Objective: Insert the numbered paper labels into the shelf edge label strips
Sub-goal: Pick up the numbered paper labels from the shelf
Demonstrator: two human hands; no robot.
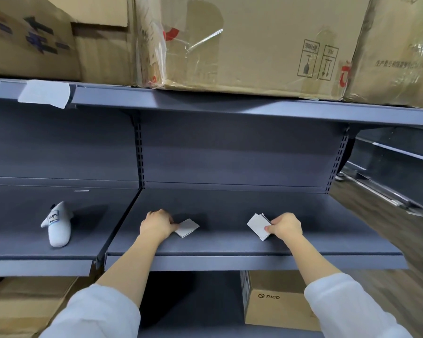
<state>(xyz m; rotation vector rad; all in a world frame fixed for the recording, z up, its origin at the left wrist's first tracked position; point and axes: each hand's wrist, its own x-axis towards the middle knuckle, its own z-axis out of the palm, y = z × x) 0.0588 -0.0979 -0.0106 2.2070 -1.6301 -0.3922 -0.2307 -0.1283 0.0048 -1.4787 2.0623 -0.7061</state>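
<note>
Left hand (156, 225) pinches single label (187, 227), lying at its 3 o'clock; right hand (285, 226) grips label stack (258, 226); shelf-edge strip (230, 262) at 6 o'clock.

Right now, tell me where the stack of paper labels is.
In the head view, the stack of paper labels is pinched in the right hand over the middle shelf, right of centre; the left hand holds a single label.

Grey metal shelving (230, 152) fills the wall; cardboard boxes (254, 45) at twelve o'clock, wood-look floor (388, 240) at three.
</note>
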